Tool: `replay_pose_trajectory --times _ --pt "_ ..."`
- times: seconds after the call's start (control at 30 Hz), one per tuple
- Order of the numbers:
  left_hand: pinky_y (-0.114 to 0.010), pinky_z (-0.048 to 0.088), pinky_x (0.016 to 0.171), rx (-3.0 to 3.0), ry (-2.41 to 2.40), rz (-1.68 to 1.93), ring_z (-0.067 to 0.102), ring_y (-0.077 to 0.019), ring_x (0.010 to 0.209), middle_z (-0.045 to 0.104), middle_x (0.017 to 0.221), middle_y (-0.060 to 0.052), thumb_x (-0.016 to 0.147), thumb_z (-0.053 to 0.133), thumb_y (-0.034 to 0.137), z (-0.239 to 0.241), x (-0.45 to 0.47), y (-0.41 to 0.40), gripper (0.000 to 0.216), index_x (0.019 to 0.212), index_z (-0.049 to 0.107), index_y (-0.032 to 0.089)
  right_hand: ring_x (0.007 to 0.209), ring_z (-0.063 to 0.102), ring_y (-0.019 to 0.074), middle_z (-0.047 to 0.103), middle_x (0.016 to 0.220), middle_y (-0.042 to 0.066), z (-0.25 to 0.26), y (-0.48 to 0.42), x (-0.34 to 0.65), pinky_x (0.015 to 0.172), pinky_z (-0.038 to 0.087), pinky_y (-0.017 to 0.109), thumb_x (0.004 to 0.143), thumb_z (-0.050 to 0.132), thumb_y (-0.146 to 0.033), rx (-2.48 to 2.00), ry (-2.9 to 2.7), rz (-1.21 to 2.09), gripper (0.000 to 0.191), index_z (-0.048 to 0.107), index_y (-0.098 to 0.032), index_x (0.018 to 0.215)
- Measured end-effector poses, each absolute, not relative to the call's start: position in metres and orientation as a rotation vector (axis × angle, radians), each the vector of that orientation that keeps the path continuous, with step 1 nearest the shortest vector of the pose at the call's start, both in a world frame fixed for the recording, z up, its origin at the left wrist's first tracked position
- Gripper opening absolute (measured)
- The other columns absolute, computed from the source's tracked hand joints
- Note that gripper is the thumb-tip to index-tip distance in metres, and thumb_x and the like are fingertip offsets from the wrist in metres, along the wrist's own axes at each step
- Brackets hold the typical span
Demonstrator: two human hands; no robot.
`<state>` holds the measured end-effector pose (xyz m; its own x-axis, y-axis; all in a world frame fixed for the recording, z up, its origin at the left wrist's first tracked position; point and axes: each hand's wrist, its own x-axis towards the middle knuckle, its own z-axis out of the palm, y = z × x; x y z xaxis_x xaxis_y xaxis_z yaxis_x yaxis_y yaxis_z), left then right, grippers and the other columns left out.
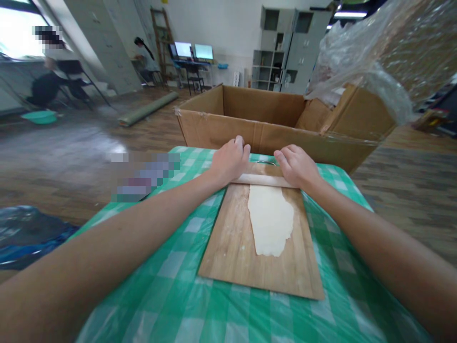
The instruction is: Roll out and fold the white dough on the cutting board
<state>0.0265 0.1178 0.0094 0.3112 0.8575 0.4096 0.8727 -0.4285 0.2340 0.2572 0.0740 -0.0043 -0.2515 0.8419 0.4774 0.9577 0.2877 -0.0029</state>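
A pale wooden rolling pin lies crosswise near the far end of a wooden cutting board. My left hand is closed round its left end, and my right hand grips the right end. Under and in front of the pin spreads a thin, flattened sheet of dough with ragged edges. Its far edge is hidden by the pin. A metal handle ring shows at the board's far edge, between my hands.
A green-and-white checked cloth covers the table. Just beyond it stands a large open cardboard box with clear plastic wrap at its right. Two people sit in the left background. A rolled mat lies on the floor.
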Motion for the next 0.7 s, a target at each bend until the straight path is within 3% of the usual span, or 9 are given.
replay_pose_trajectory --times 0.33,0.7 --pt "-0.039 0.051 0.086 -2.475 -1.750 -0.667 0.073 -0.0302 0.104 0.074 0.112 -0.016 0.109 0.023 0.043 0.013 0.031 0.130 0.046 0.119 0.059 0.018 0.092 0.068 0.0265 0.075 0.090 0.015 0.003 0.071 0.252 0.084 0.042 0.036 0.113 0.019 -0.047 -1.724 -2.107 -0.370 0.068 0.073 -0.016 0.086" --pt "-0.040 0.051 0.084 -2.428 -1.608 -0.778 0.072 -0.0299 0.101 0.075 0.109 -0.015 0.109 0.024 0.038 0.016 0.034 0.139 0.044 0.118 0.062 0.018 0.097 0.072 0.0273 0.079 0.101 0.018 0.008 0.079 0.250 0.084 0.042 0.034 0.113 0.021 -0.046 -1.876 -2.077 -0.365 0.067 0.076 -0.014 0.092"
